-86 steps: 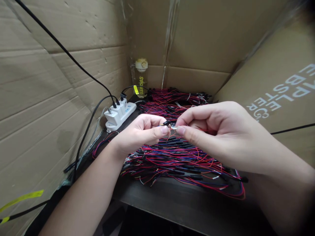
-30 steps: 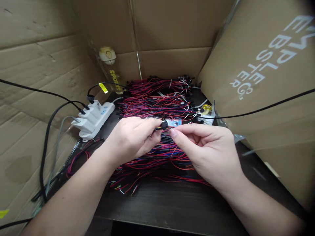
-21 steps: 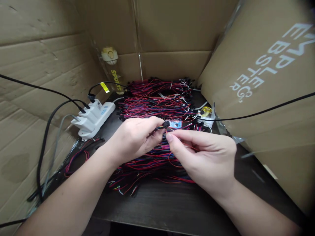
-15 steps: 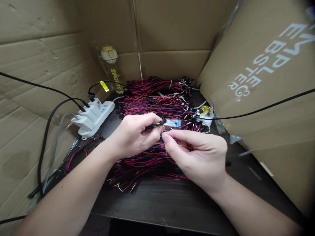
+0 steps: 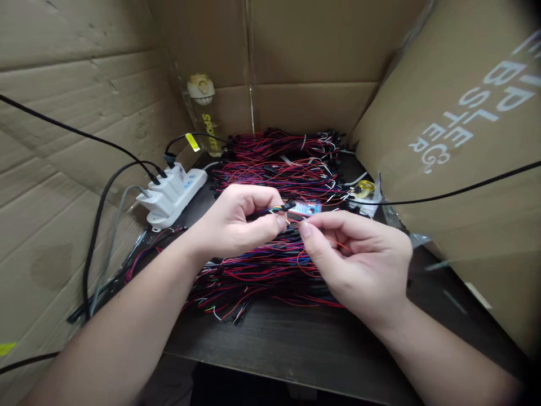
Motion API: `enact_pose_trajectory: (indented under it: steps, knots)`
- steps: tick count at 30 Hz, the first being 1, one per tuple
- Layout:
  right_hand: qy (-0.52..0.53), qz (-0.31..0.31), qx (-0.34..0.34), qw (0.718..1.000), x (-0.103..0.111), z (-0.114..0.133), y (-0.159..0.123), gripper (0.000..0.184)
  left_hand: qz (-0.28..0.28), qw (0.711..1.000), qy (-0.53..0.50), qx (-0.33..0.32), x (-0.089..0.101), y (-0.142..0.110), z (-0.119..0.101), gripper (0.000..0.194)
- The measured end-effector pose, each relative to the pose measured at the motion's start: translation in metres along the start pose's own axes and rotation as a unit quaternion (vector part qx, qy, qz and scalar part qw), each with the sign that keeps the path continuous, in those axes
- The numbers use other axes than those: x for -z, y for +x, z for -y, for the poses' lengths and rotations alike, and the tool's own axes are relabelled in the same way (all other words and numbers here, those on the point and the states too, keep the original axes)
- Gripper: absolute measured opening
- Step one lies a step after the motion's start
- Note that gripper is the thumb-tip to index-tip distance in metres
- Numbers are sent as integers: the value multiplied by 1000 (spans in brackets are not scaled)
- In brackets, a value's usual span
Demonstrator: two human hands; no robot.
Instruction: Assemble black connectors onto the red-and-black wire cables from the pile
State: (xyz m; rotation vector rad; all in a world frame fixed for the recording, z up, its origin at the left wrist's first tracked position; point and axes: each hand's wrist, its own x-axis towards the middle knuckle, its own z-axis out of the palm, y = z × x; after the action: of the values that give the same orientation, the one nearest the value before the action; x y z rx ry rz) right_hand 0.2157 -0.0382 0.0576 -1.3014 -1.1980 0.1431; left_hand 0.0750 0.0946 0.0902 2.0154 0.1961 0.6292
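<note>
My left hand is closed in a pinch around a wire harness, whose small black connector and several thin coloured wires show past the fingertips. Facing it, my right hand pinches a thin red wire between thumb and forefinger. A small gap separates the fingertips of the two hands. Beneath both hands lie stacked bundles of red, blue and black wires. Just behind the fingers is a small blue and white card, partly covered.
On the left a white power strip holds several plugs with black and grey cables. A clear bottle stands at the back. Cardboard walls enclose the dark table. A black cable crosses at right, near a yellow tape roll.
The whole view has shifted, so things sit farther right. My fingertips have moved apart, the right hand drawing away from the left with the red wire in its pinch.
</note>
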Motion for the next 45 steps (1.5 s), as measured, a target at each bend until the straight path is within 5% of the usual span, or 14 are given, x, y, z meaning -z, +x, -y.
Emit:
enact_pose_trajectory:
  steps: [9,19,28,36,45]
  knots:
    - [4,16,11,1000,-1,1,2,8,32,995,84,-48,-1,0,-2,19]
    - [-33,-56,33,997,-10,4,-6,10,-64,963,232,-123,-13,2,7,14]
    - [6,-48,7,999,-15,9,-11,10,-28,997,73,-14,-7,0,0,23]
    - [48,-15,-50,997,-15,9,-9,8,3,999,-37,6,-4,-1,3,23]
    - [71,5,-71,995,-13,11,-11,7,9,999,-46,26,-2,-1,2,19]
